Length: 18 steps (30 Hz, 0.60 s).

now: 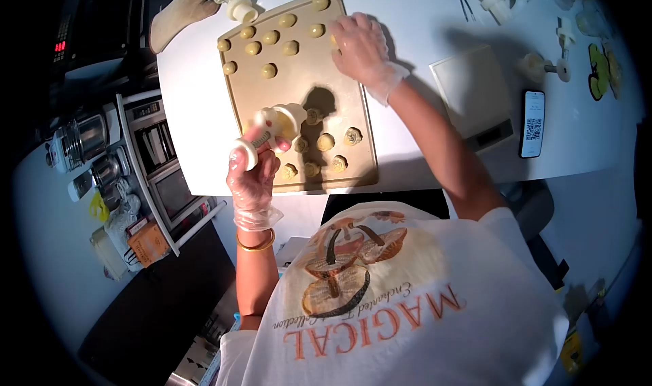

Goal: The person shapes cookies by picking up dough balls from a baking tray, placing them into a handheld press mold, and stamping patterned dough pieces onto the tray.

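My gloved left hand (252,182) is wrapped around a white plunger-style cookie press (261,138), held tilted above the lower left of a tan baking tray (299,90). Beneath and beside the press lie several pieces of patterned, pressed dough (352,136), partly in its shadow. Smooth yellow dough balls (291,47) sit in loose rows on the far half of the tray. Over the tray's far right edge, my gloved right hand (360,49) has its fingers curled in. A bit of yellow dough shows at those fingertips, mostly covered by the hand.
To the right are a flat kitchen scale (472,90), a phone (533,124) and white press parts (543,66). Another white press (240,8) and an oven mitt (182,12) lie beyond the tray's left corner. A shelf unit (159,155) stands left of the table.
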Each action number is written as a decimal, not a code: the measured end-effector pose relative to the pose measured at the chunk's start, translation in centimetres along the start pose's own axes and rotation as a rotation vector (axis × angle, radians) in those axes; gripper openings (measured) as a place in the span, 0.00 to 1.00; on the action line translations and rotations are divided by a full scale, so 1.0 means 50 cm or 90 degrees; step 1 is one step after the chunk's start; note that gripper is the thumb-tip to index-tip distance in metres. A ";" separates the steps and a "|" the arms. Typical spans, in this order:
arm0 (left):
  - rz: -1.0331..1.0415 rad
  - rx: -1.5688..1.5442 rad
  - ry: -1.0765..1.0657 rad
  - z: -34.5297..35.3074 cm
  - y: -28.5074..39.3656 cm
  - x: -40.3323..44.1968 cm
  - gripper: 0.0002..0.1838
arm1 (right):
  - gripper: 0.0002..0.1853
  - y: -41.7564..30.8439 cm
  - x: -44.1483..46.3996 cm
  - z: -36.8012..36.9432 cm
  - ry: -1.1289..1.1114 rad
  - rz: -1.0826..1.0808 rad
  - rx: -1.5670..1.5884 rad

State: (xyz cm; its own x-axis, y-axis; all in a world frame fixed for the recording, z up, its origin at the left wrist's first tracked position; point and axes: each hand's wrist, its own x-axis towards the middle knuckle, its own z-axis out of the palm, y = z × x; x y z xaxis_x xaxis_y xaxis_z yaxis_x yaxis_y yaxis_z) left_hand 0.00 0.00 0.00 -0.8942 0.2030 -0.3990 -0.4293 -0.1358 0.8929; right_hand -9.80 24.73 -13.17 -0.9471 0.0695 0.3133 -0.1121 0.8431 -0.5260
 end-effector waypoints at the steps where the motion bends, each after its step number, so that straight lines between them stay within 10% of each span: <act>1: 0.016 -0.019 0.004 0.005 0.007 -0.006 0.40 | 0.22 0.010 0.012 0.007 -0.082 -0.033 -0.061; 6: 0.016 -0.127 0.043 -0.016 0.018 -0.026 0.46 | 0.15 0.003 -0.017 0.003 -0.078 -0.101 -0.039; 9: 0.010 -0.227 0.034 -0.018 -0.009 -0.041 0.44 | 0.15 -0.057 -0.089 -0.066 -0.134 0.188 0.274; 11: 0.006 -0.213 -0.024 -0.004 -0.017 -0.034 0.48 | 0.15 -0.070 -0.142 -0.058 -0.159 0.434 0.879; 18: -0.042 -0.247 -0.102 0.042 -0.037 -0.016 0.46 | 0.16 -0.115 -0.211 -0.113 -0.214 0.713 1.148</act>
State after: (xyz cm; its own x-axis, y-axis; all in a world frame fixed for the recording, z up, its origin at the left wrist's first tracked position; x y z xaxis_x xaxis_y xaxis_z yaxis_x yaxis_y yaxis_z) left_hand 1.77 2.11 -0.89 -0.8452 0.3676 -0.3878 -0.5284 -0.4667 0.7092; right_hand 2.54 22.13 -8.98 -0.7822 -0.1953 -0.5917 0.4890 -0.7809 -0.3887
